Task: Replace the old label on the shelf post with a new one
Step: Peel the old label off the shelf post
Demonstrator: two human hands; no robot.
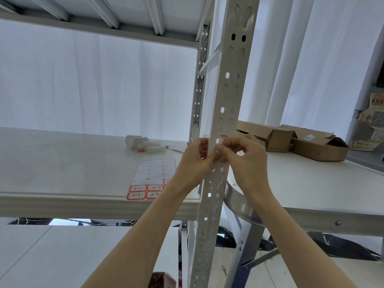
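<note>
A white perforated shelf post (225, 96) runs up the middle of the view. A red-edged white label (222, 137) sticks to it at hand height, mostly hidden by fingers. My left hand (197, 157) wraps the post's left edge, thumb pressed on its face. My right hand (243, 154) pinches at the label from the right, fingertips meeting the left thumb on the post. A sheet of red-bordered labels (150, 180), several with handwritten numbers, lies on the shelf board (62, 163) left of the post.
Rolled white label backings and a red-tipped pen (145, 145) lie further back on the shelf. Cardboard boxes (301, 142) sit on the table at the right. A round metal rim (241, 204) shows behind the post. White curtains hang behind.
</note>
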